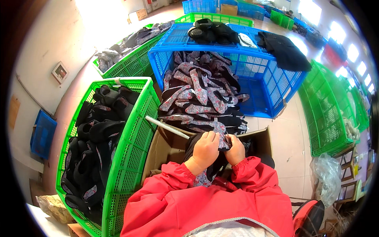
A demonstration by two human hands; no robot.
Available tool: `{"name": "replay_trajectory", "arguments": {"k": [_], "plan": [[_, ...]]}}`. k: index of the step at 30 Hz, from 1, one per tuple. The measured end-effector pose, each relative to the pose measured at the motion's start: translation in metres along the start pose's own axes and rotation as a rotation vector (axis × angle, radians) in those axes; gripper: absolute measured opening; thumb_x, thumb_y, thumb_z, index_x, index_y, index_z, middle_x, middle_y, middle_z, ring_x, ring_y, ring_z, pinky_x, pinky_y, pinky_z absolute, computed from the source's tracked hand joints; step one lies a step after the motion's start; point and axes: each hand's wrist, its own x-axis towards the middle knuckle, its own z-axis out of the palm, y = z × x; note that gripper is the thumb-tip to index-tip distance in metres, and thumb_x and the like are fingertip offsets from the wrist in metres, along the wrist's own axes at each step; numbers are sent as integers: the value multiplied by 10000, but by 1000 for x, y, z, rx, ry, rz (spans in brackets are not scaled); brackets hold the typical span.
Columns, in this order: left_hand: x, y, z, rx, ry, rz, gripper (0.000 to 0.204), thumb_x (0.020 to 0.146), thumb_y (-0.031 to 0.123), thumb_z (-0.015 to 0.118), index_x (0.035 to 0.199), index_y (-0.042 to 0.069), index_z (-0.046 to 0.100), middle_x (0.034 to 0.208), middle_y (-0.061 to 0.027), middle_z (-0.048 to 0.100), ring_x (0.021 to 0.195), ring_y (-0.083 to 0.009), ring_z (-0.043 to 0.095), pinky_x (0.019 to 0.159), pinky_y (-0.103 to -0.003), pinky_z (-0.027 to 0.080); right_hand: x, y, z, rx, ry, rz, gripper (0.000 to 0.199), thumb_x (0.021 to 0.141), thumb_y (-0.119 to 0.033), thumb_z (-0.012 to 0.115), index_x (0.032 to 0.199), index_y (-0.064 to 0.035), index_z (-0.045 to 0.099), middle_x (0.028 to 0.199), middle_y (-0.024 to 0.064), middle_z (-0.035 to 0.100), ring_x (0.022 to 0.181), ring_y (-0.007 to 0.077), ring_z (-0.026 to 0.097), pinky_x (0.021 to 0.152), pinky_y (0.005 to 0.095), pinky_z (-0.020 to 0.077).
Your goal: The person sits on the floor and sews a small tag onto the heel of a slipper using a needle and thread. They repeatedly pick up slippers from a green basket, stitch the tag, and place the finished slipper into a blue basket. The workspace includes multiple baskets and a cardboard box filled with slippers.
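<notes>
My left hand (206,149) and my right hand (235,150) are close together in front of me, both closed on one floral fabric shoe upper (219,127) with a dark edge. The fingers of each hand pinch it from its two sides, and part of it hides behind them. Just beyond lies a heap of similar grey-pink floral uppers (205,93) with black lining, spilling out of a blue crate (252,94) tipped on its side. Below my hands stands an open cardboard box (158,148), with dark and floral fabric partly in it.
At my left stands a green crate (130,166) full of black uppers (100,130). A pale bar (167,127) juts beside it. Black shoes (213,31) and black cloth (284,49) lie on the blue crate. Green crates (323,106) and a clear plastic bag (327,177) stand right.
</notes>
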Motion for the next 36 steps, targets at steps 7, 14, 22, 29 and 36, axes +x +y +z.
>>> {"name": "replay_trajectory", "arguments": {"k": [7, 14, 22, 29, 36], "plan": [[-23, -25, -39, -151, -293, 161, 342, 609, 41, 661, 947, -10, 645, 863, -134, 581, 831, -328, 589, 743, -411, 500, -18, -19, -19, 105, -263, -175, 195, 787, -59, 681, 980, -42, 657, 820, 170, 650, 765, 333, 657, 678, 393, 511], [-41, -17, -96, -750, -714, -156, 189, 757, 23, 716, 936, 27, 655, 815, -134, 613, 780, -279, 632, 707, -373, 487, -29, -31, -49, 706, -974, -66, 214, 769, 63, 614, 969, 6, 665, 821, 63, 644, 759, 135, 609, 696, 282, 485], [-79, -7, -93, -2180, -902, -1249, 424, 963, 217, 648, 1311, -6, 554, 1230, -87, 638, 1106, -207, 621, 1021, -348, 469, -50, -6, -17, 1187, -918, 352, 310, 926, -82, 667, 1186, -25, 507, 1050, 9, 566, 875, 59, 539, 773, 227, 458], [-76, -2, -50, -2304, -247, -1116, 422, 989, 125, 554, 1391, 38, 460, 1357, -95, 566, 1252, -245, 546, 1081, -439, 429, -68, 25, 33, 1183, -411, 653, 200, 976, -127, 579, 1174, -100, 573, 901, 2, 655, 586, 38, 518, 484, 194, 381], [-62, -19, -28, -2304, 274, -919, 477, 904, -99, 523, 1354, 62, 535, 1320, -82, 610, 1190, -229, 596, 1051, -388, 457, -102, 28, 53, 1152, -487, 801, 205, 1013, -236, 549, 1169, -109, 593, 710, -65, 524, 452, 27, 348, 401, 207, 240]]}}
